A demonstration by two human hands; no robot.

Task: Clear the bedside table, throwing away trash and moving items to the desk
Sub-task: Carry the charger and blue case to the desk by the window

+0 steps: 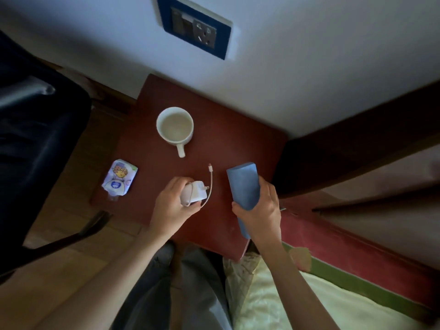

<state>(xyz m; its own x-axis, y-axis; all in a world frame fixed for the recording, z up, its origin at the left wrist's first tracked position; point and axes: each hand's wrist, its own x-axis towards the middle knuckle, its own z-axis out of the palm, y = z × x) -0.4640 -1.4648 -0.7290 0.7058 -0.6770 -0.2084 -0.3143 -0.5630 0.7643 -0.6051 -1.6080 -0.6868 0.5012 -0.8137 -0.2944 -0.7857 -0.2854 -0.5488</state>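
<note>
On the red-brown bedside table (pixel 228 144) stands a white mug (pixel 175 126), handle toward me. A crumpled snack wrapper (pixel 119 177) lies at the table's left edge. My left hand (pixel 170 206) grips a white charger (pixel 194 192) low over the table; its thin cable (pixel 210 179) loops out to the right with the plug end free. My right hand (pixel 258 208) holds a blue book (pixel 242 184) tilted up off the table's right side, thumb across its near end.
A dark office chair (pixel 35 144) stands to the left on the wooden floor. A wall socket (pixel 194 27) sits above the table. The wooden bed frame (pixel 357 144) and the bed with a pale sheet (pixel 285 301) lie to the right.
</note>
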